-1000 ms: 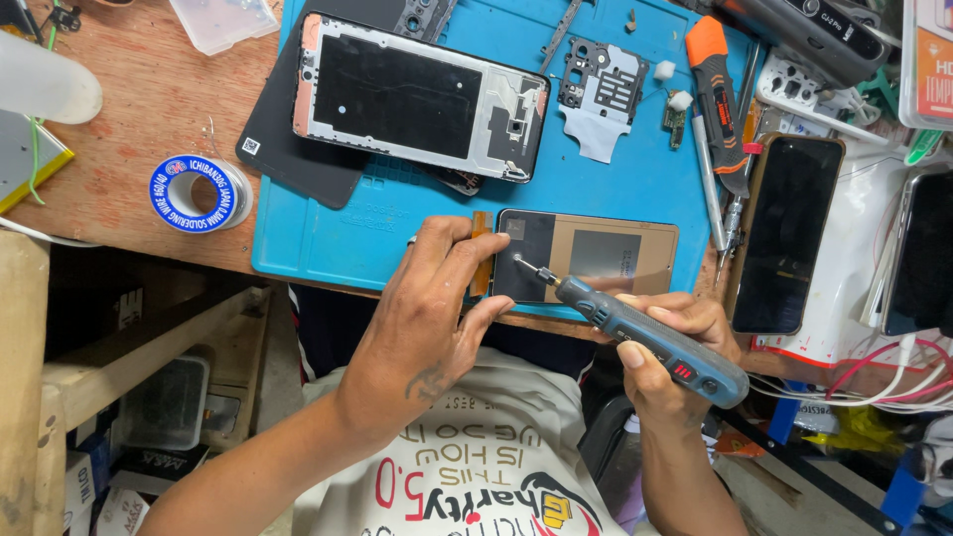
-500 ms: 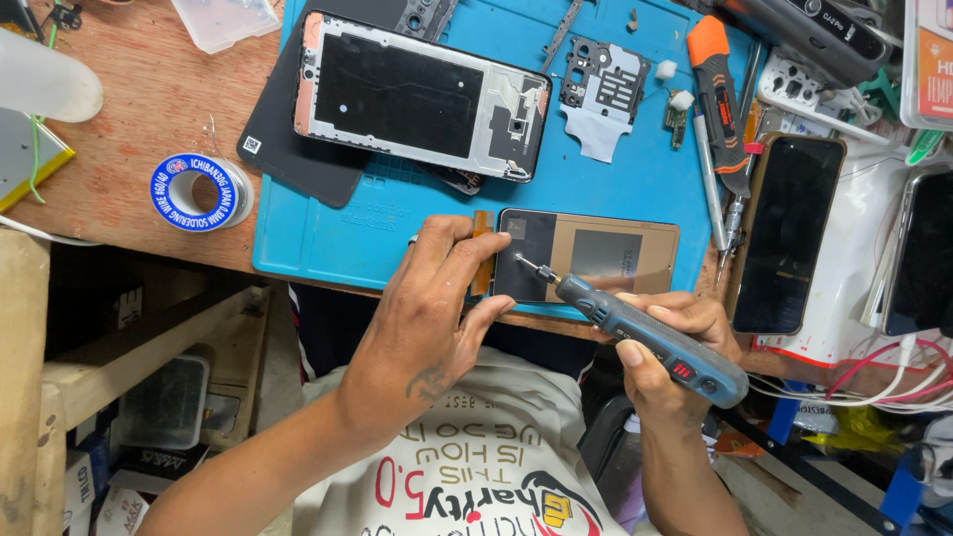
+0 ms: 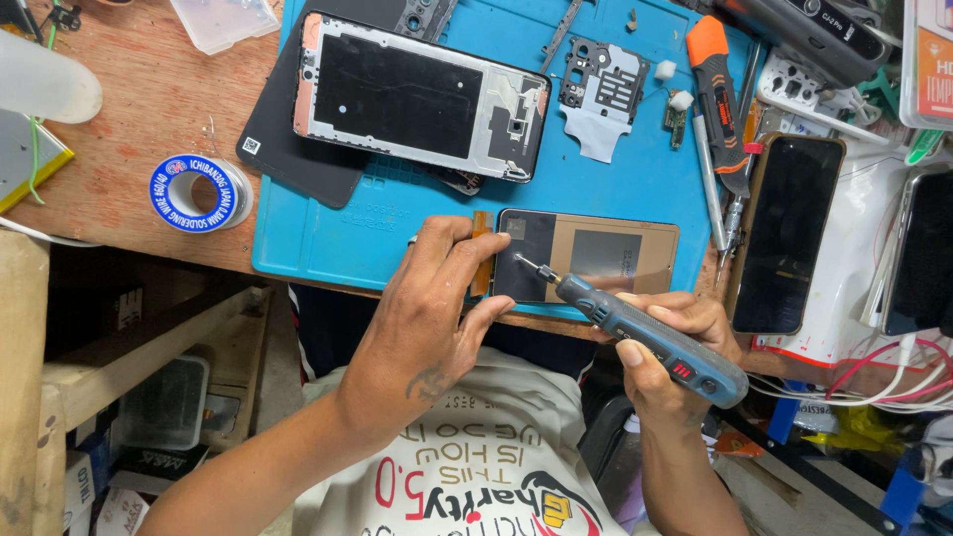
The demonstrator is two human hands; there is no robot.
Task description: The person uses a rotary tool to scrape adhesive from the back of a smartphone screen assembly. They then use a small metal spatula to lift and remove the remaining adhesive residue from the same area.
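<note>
My left hand [image 3: 432,308] presses fingertips on the left edge of the phone panel [image 3: 586,260], which lies flat on the blue mat [image 3: 328,248] at the table's near edge. My right hand [image 3: 665,347] is closed around the electric screwdriver [image 3: 645,333], bit touching the panel's upper left. Best keep the bit seated squarely, pressure light, panel pinned.

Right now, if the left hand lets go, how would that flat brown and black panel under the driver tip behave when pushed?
The panel looks thin and flat, so probably light and apt to slide on the blue mat. It lies near the mat's front edge, so it might slip off. Its orange strip looks floppy, likely fragile.
</note>
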